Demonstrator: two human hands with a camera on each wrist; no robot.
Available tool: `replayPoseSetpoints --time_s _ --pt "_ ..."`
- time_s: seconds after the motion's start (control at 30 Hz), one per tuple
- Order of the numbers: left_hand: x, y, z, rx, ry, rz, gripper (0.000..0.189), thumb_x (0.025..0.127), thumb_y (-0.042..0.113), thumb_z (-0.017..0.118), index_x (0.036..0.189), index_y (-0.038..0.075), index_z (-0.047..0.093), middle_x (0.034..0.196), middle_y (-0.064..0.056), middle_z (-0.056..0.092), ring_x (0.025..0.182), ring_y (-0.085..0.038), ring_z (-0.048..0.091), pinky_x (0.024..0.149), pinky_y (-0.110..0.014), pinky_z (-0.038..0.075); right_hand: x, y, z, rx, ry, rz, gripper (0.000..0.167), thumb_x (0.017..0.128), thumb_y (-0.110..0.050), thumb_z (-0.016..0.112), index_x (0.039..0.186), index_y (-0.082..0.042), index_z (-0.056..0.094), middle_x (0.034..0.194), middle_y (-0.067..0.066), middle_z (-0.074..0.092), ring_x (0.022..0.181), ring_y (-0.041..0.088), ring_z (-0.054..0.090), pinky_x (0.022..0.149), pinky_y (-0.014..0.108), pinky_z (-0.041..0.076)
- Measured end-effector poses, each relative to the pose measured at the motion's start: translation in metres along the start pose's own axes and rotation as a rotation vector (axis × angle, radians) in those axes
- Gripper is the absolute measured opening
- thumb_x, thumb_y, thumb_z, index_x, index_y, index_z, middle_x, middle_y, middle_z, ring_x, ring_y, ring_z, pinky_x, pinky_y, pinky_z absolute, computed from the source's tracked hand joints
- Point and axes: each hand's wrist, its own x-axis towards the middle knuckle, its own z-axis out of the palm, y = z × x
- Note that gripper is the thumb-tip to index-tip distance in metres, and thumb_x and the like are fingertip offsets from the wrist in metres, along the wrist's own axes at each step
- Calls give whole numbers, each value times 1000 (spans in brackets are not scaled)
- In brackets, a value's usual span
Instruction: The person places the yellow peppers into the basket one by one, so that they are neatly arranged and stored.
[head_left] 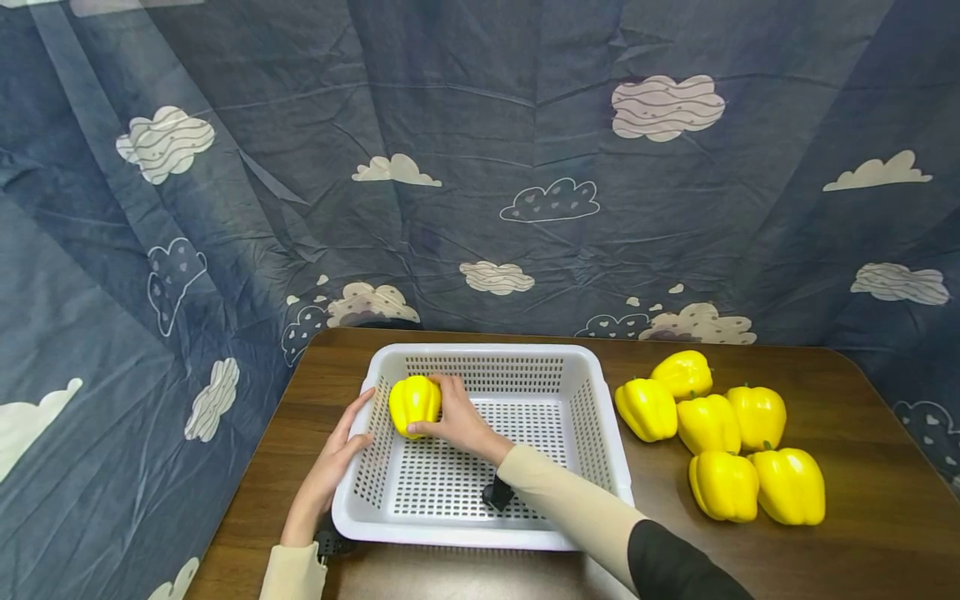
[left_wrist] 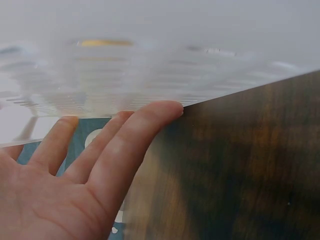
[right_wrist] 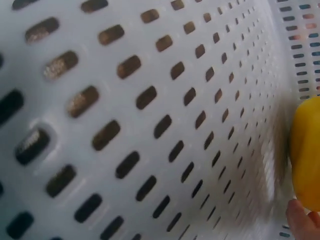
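Note:
A yellow bell pepper (head_left: 411, 405) is in the left part of a white perforated plastic basket (head_left: 480, 537). My right hand (head_left: 463, 421) reaches over the basket and holds this pepper from its right side, thumb toward me and fingers at the far side. At the right edge of the right wrist view, the pepper (right_wrist: 306, 155) shows close over the slotted basket floor, with a fingertip (right_wrist: 299, 220) beneath it. My left hand (head_left: 330, 467) rests against the basket's outer left side near the rim. In the left wrist view its fingers (left_wrist: 135, 135) extend to the slotted wall.
Several more yellow bell peppers (head_left: 708, 425) lie grouped on the brown wooden table (head_left: 862, 467), right of the basket. A dark blue curtain (head_left: 465, 233) with cloud prints hangs behind the table and along its left. A black wrist device (head_left: 497, 493) shows under the right forearm.

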Motion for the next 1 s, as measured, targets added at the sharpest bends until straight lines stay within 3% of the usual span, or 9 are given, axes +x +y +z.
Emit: replayPoseSetpoints --time_s 0.33,0.6,1.0 --pt "-1 1 1 -3 -3 -3 63 95 1 37 152 19 18 156 -19 8 128 -52 30 90 -61 41 1 1 1 -38 -35 44 92 78 -45 75 144 -3 28 133 16 36 114 24 46 100 38 40" --pt "0 1 0 -4 -8 7 64 95 0 37 153 18 18 157 -18 7 130 -52 28 90 -61 41 -1 -2 -3 -19 -53 56 88 79 -42 76 144 -3 29 131 18 38 109 25 48 95 40 43" --pt "1 0 1 -10 2 -6 64 94 1 37 152 20 19 157 -18 8 129 -52 30 89 -59 43 1 -4 1 31 11 68 79 83 -34 75 138 3 34 133 23 37 115 30 46 98 42 40"
